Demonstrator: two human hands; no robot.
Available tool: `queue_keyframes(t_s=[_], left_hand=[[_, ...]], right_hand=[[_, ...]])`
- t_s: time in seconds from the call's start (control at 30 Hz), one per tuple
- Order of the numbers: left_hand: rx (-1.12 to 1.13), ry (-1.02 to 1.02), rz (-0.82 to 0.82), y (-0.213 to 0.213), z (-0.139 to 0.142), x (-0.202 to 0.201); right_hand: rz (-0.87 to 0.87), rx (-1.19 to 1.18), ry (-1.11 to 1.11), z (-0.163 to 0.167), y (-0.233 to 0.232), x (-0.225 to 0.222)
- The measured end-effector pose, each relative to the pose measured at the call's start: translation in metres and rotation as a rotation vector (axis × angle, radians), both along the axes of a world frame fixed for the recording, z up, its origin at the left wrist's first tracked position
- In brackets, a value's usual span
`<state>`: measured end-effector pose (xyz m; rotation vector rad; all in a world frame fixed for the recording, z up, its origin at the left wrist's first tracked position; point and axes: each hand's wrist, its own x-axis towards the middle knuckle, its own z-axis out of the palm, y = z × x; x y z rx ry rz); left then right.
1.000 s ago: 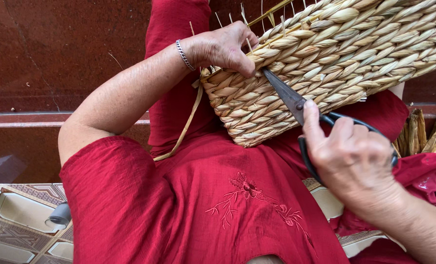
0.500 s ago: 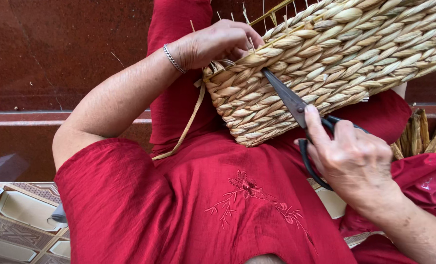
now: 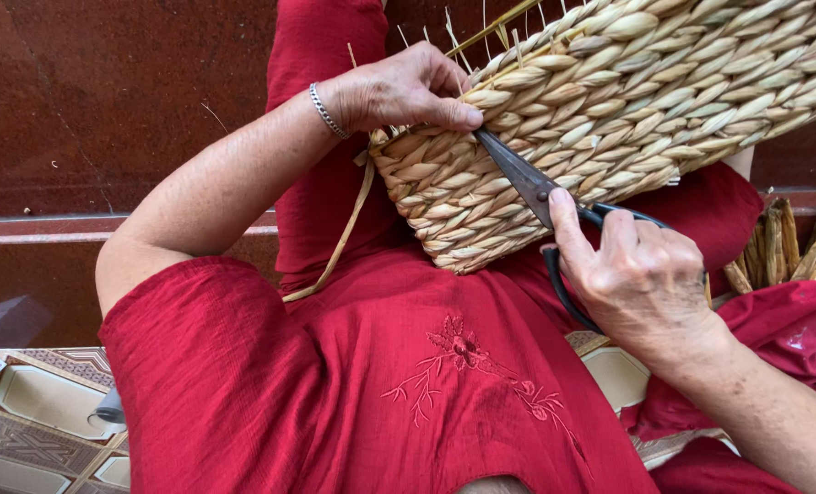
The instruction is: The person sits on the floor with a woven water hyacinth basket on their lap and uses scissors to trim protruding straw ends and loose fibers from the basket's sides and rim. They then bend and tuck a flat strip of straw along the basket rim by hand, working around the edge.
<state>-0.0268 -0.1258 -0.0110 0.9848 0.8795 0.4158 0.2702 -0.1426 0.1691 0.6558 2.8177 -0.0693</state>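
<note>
Scissor tips are brought up under the thumb at the basket's edge.
The pale woven straw basket [image 3: 627, 119], resting on the lap, is pinched by the left hand [image 3: 399, 91]; the dark metal scissors [image 3: 540, 197], blades now closed, are gripped tightly by the right hand [image 3: 646, 284].

A woven straw-coloured basket [image 3: 627, 110] rests tilted on the lap of a person in a red embroidered dress [image 3: 399, 366]. The left hand [image 3: 399, 87] lies on the basket's upper left edge, while the right hand [image 3: 641, 279], below and to the right, holds dark metal scissors [image 3: 527, 183] whose blades point up-left against the weave. A loose reed strip [image 3: 335, 247] hangs from the basket's left corner. Dried reed bundles [image 3: 792, 242] lie at far right; patterned floor tiles [image 3: 32, 430] sit lower left.
</note>
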Motion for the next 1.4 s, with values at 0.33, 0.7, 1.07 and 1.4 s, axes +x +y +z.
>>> queue_keyframes(t_s=[0.33, 0.7, 1.07, 1.4], left_hand=[[-0.015, 0.143, -0.081, 0.003, 0.005, -0.006], [-0.168, -0.023, -0.002, -0.002, -0.003, -0.007], [-0.135, -0.069, -0.025, -0.006, -0.009, -0.01], [-0.087, 0.042, -0.091, -0.003, 0.001, -0.014]], right_hand=[[-0.144, -0.057, -0.025, 0.032, -0.004, 0.01], [-0.161, -0.051, 0.003, 0.006, -0.008, 0.014], [-0.096, 0.036, 0.033, -0.011, -0.018, 0.012], [-0.295, -0.173, 0.134, -0.023, -0.026, 0.024]])
